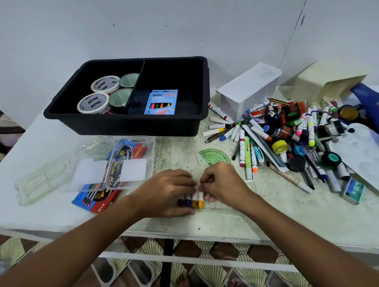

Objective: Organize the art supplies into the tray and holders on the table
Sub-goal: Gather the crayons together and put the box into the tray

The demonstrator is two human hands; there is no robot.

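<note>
We work at a pale speckled desk (184, 148) against a white wall, the black divided tray (126, 124) behind and a heap of markers (293, 138) to our right. Our left hand (165, 194) grips four crayons (190, 201) near the front edge; our right hand (224, 185) pinches their far ends. We should square them before lifting.

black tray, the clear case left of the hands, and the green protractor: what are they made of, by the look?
Black tray: likely molded plastic, matte; rolled rim, rounded corners, dull even surface.
Clear case: thin transparent rigid plastic, glossy; the marker packs inside show through and the edges glint.
Green protractor: translucent tinted plastic, it seems; the tabletop shows faintly through it and scale marks are printed on it.
</note>
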